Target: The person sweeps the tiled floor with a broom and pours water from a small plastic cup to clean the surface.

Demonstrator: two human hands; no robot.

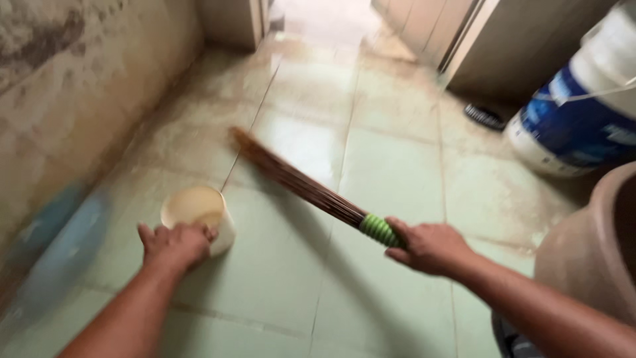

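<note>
My right hand (429, 246) is clenched around the green-wrapped handle of a stick broom (311, 189), and its brown bristles fan out up and to the left, their tips blurred over the floor (371, 292) near the middle of the tiled area. My left hand (175, 244) grips the near rim of a small cream-coloured cup (202, 215), fingers curled over its edge; the cup is tilted with its open mouth facing up and away from me, low over the floor toward the left wall side. The broom and cup are apart, the bristles passing just beyond the cup's far side. The floor is pale green tile, wet-looking and stained brownish toward the far end. Along the left edge of the floor rises a stained, mottled wall (73, 86), with a blurred blue patch (59, 245) low at its base. At the right edge of the floor, close by my right forearm, stands a large brown clay pot (589, 252), and beyond it a blue-and-white bucket (576, 119) with a thin wire handle. A small dark drain cover (485, 117) lies on the floor just left of the bucket.
</note>
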